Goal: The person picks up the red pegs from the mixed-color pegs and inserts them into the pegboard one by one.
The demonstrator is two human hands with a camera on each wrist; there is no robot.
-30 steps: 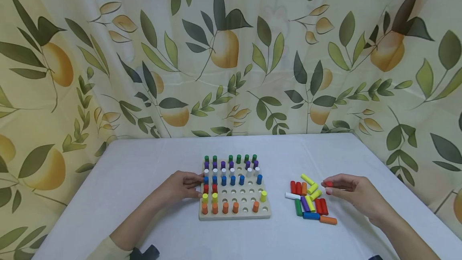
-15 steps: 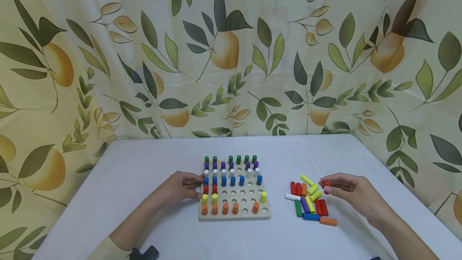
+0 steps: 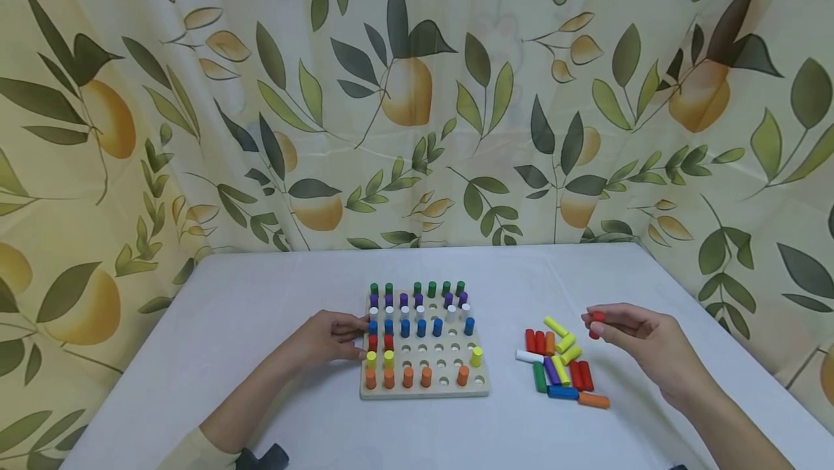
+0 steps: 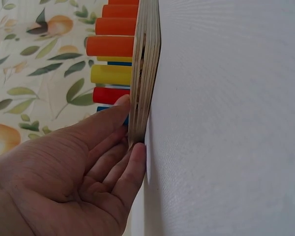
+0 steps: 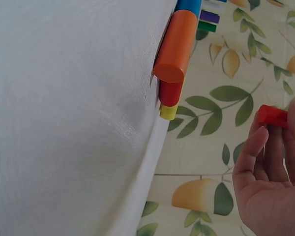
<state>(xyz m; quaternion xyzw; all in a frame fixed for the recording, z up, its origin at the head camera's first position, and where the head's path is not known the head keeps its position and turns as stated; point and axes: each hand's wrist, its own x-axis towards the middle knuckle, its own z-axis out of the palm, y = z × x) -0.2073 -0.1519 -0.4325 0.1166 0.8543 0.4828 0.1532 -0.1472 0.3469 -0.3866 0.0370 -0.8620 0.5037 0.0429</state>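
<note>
A wooden pegboard [image 3: 423, 395] lies on the table, with rows of green, purple, white, blue, red, yellow and orange pegs standing in it and some bare holes. My left hand [image 3: 329, 337] holds its left edge; in the left wrist view the thumb is at the top face and the fingers lie against the layered side [image 4: 146, 73]. My right hand [image 3: 645, 347] is raised to the right of the loose pegs, pinching a red peg [image 3: 596, 324] between thumb and fingers. The same red peg [image 5: 273, 116] shows tilted in the right wrist view, partly covered by fingers.
Right of the board lies a loose group of pegs: a white peg [image 3: 528, 356], a green peg [image 3: 540, 377], a blue peg [image 3: 562, 392], an orange peg [image 3: 594, 400] and several others. A white cloth [image 3: 293, 282] covers the table; a fruit-patterned curtain [image 3: 417, 166] hangs behind.
My right hand has turned and lifted slightly, shifting a little left and then back right, and the red peg in its fingers now stands more upright. The left hand stays at the board's edge.
</note>
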